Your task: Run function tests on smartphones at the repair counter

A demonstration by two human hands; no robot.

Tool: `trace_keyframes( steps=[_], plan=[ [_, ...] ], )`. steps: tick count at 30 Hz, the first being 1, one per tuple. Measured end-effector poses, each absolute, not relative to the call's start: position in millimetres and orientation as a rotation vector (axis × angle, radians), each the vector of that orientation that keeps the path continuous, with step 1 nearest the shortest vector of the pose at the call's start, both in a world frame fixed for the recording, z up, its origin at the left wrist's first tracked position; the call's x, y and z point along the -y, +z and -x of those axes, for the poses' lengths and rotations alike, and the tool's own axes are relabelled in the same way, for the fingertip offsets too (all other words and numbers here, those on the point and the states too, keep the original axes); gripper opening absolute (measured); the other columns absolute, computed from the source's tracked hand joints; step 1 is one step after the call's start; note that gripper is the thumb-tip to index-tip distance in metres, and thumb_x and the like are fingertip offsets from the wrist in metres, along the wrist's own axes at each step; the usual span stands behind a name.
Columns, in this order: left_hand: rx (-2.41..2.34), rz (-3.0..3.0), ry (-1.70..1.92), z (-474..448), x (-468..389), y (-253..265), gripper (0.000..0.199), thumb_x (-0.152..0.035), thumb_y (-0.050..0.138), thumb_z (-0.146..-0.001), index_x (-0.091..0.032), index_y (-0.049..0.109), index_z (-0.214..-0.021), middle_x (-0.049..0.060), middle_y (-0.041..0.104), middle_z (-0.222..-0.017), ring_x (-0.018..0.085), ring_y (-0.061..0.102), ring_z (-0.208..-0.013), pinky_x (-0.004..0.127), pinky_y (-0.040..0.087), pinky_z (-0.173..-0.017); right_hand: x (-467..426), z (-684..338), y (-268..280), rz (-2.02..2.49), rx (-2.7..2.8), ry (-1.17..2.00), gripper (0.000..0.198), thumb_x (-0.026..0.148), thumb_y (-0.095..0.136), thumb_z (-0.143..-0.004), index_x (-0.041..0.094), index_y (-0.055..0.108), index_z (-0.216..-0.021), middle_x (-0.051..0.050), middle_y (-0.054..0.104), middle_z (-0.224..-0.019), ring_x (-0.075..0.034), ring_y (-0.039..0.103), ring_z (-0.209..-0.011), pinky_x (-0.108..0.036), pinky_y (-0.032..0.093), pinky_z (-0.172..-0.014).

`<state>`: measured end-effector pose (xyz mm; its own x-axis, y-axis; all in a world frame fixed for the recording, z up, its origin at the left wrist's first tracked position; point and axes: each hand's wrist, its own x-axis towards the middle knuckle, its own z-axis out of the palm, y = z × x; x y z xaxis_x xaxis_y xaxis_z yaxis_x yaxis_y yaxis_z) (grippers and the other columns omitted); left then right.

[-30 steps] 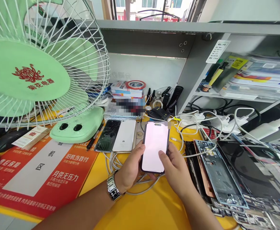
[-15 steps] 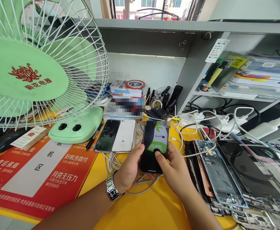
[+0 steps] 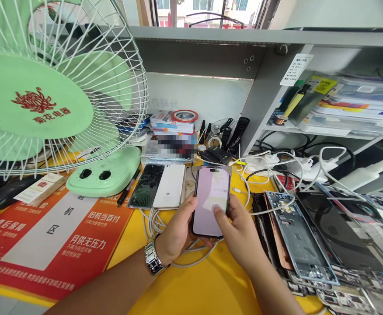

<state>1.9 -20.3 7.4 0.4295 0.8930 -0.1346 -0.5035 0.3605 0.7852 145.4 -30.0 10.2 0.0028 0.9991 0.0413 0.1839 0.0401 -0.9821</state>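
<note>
Yellow counter (image 3: 191, 288): carries the lot. Landmark is the white phone (image 3: 169, 186), lying back up, MI logo showing; all places given off it.
Held phone (image 3: 208, 197): just right of the white phone and reaching nearer me, above the loose cables. Screen faces me, lit lilac with a pale patch across it; text too small to read.
Left hand (image 3: 176, 229): right of and nearer than the white phone, clamped on the held phone's left edge, thumb up along the side. Steel watch (image 3: 154, 256) on that wrist.
Right hand (image 3: 239, 223): further right of the white phone, closed round the held phone's right edge. Thumb over the lower screen; can't tell if it presses.
Cracked phone (image 3: 146, 186): immediately left of the white phone, dark glass, fracture lines all over.
Black pen (image 3: 128, 188): left of it, past the cracked phone.
Grey cables (image 3: 152, 222): coiled on its near side, running right under my hands.
Green fan (image 3: 104, 173): left of it, base partly on the red mat (image 3: 83, 224).
Tape roll (image 3: 184, 116): beyond it, on stacked boxes (image 3: 173, 127).
Phone frame (image 3: 301, 236): well right of it, atop stripped parts.
</note>
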Motion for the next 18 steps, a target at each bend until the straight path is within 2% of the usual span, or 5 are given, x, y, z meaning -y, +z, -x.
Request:
trace_keyframes(
  steps=[3,8,12,18],
  plan=[
    [-0.666,-0.710,0.959,-2.2,19.4,8.4,0.055,-0.052,0.046,-0.093,-0.024,0.051,-0.140,0.011,0.067,-0.120,0.023,0.066,-0.080,0.026,0.055,-0.043,29.8,-145.3,11.0,1.364,1.408,1.033,0.026,0.033,0.060,-0.086,0.022,0.056,-0.110,-0.005,0.071,-0.095,-0.023,0.067,-0.084,-0.034,0.054,-0.072],
    [-0.686,-0.712,0.956,-2.6,19.9,8.9,0.058,-0.055,0.047,-0.092,-0.022,0.052,-0.139,0.012,0.069,-0.113,0.021,0.065,-0.072,0.027,0.054,-0.045,30.1,-146.6,10.2,1.353,1.415,1.023,0.026,0.033,0.058,-0.088,0.021,0.057,-0.111,-0.006,0.071,-0.099,-0.023,0.068,-0.086,-0.035,0.054,-0.075],
    [-0.674,-0.719,0.962,-2.6,19.7,6.6,0.058,-0.055,0.046,-0.092,-0.022,0.050,-0.140,0.013,0.068,-0.113,0.023,0.066,-0.076,0.026,0.053,-0.043,30.3,-147.0,9.0,1.291,1.359,1.092,0.023,0.034,0.053,-0.090,0.021,0.057,-0.110,-0.005,0.070,-0.096,-0.023,0.067,-0.085,-0.033,0.053,-0.072],
    [-0.620,-0.779,0.937,-1.3,20.1,1.2,0.056,-0.053,0.041,-0.095,-0.024,0.048,-0.142,0.013,0.067,-0.114,0.024,0.066,-0.081,0.025,0.053,-0.045,31.3,-148.2,13.7,1.339,1.287,1.038,0.018,0.035,0.052,-0.090,0.021,0.060,-0.098,-0.003,0.068,-0.085,-0.019,0.061,-0.073,-0.029,0.049,-0.064]
  ],
)
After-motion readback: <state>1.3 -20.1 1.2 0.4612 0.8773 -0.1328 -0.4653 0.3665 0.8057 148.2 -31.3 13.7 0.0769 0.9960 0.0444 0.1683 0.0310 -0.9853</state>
